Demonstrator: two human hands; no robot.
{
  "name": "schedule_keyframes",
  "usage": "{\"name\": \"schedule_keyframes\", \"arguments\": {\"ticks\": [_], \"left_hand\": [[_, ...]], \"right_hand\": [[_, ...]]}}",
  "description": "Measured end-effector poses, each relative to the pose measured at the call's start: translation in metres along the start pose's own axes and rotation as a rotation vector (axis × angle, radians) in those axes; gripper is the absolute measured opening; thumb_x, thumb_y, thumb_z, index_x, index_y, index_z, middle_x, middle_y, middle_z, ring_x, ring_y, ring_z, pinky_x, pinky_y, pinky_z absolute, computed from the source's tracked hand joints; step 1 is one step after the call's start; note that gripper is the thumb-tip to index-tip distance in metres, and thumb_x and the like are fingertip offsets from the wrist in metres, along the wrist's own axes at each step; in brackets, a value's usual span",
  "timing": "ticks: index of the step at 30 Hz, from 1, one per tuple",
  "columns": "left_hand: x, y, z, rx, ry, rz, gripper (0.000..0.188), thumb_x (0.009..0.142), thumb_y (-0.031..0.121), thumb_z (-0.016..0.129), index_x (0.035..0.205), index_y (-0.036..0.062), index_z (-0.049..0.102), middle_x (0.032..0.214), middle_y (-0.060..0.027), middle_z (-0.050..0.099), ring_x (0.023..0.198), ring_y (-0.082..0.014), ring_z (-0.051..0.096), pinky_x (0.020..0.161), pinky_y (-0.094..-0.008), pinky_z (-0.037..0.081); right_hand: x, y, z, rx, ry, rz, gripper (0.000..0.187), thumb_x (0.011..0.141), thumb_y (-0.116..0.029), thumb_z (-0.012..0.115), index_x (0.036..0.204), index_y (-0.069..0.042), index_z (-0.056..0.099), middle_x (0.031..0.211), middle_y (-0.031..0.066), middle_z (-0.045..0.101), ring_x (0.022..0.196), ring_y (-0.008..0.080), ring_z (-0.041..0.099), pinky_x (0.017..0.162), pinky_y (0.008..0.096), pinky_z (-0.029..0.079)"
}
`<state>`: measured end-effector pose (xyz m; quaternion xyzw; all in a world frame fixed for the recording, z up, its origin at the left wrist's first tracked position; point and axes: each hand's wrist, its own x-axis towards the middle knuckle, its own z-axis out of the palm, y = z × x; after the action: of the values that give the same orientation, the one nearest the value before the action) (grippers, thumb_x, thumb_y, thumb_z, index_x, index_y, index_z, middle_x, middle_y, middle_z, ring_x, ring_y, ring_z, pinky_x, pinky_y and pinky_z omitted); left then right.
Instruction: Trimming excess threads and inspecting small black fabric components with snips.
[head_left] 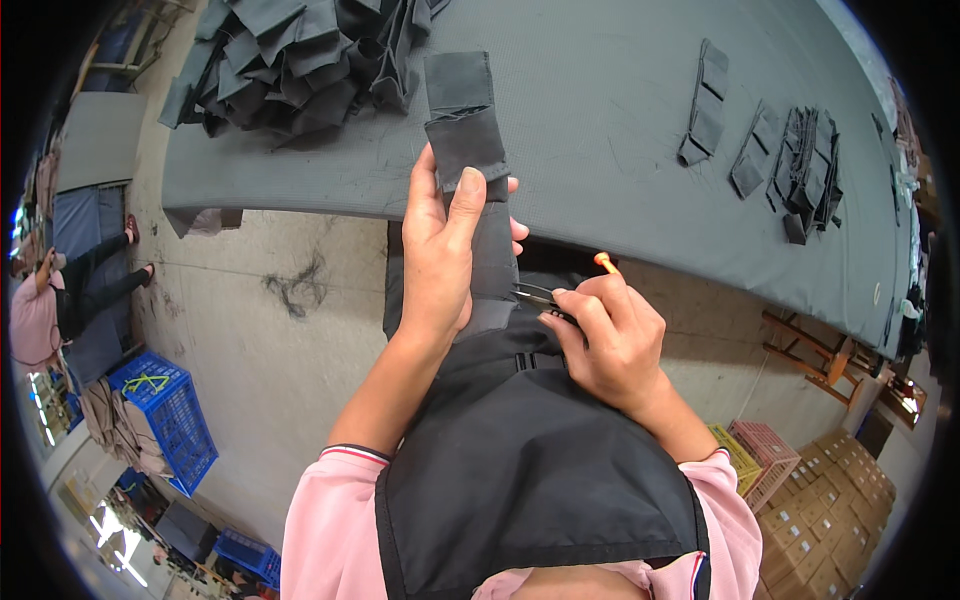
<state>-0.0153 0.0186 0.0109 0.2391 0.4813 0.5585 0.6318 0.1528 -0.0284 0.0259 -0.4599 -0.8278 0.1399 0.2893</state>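
Observation:
My left hand (pixel 440 240) is closed around a long dark grey fabric strip (pixel 468 140), its thumb lying on top. The strip has folded, stitched sections; its far end reaches over the table edge and its near end hangs toward my apron. In my right hand (pixel 615 335) is a small pair of thread snips (pixel 540 296), with the blades pointing left at the strip's right edge. An orange-tipped piece (pixel 605 262) sticks up above the right fingers. Whether the blades touch the fabric or a thread, I cannot tell.
The table (pixel 590 130) has a grey cloth cover with loose threads. A heap of grey fabric pieces (pixel 300 65) lies at far left, several finished-looking strips (pixel 805 165) at right. A blue crate (pixel 165 420) stands on the floor at left; cartons (pixel 825 510) are stacked lower right. Another person (pixel 65 310) is at left.

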Motion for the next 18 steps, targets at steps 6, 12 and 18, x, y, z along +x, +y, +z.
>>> {"name": "schedule_keyframes", "arguments": {"ticks": [6, 12, 18], "left_hand": [[0.001, 0.003, 0.000, 0.007, 0.011, -0.024, 0.047, 0.096, 0.030, 0.051, 0.133, 0.0081, 0.033, 0.097, -0.0116, 0.061, 0.065, -0.0138, 0.062, 0.053, -0.0258, 0.052], [0.002, 0.004, 0.001, 0.022, 0.002, -0.006, 0.044, 0.096, 0.029, 0.051, 0.132, 0.0076, 0.034, 0.096, -0.0116, 0.061, 0.065, -0.0142, 0.062, 0.054, -0.0272, 0.052], [0.002, 0.005, -0.001, -0.031, -0.021, -0.105, 0.041, 0.096, 0.030, 0.051, 0.129, 0.0087, 0.037, 0.096, -0.0116, 0.060, 0.065, -0.0154, 0.062, 0.054, -0.0281, 0.052]], "right_hand": [[0.001, -0.005, -0.004, -0.048, -0.028, -0.034, 0.032, 0.059, -0.006, 0.079, 0.085, -0.005, 0.060, 0.078, 0.0056, 0.054, 0.057, 0.0206, 0.053, 0.052, 0.0306, 0.044], [-0.002, -0.004, 0.000, -0.069, -0.039, -0.039, 0.032, 0.060, -0.005, 0.078, 0.086, -0.004, 0.060, 0.078, 0.0055, 0.053, 0.056, 0.0203, 0.052, 0.051, 0.0308, 0.044], [-0.006, -0.001, 0.012, 0.005, 0.073, -0.031, 0.034, 0.060, -0.004, 0.079, 0.088, -0.004, 0.060, 0.078, 0.0072, 0.053, 0.057, 0.0208, 0.053, 0.054, 0.0309, 0.048]]}}
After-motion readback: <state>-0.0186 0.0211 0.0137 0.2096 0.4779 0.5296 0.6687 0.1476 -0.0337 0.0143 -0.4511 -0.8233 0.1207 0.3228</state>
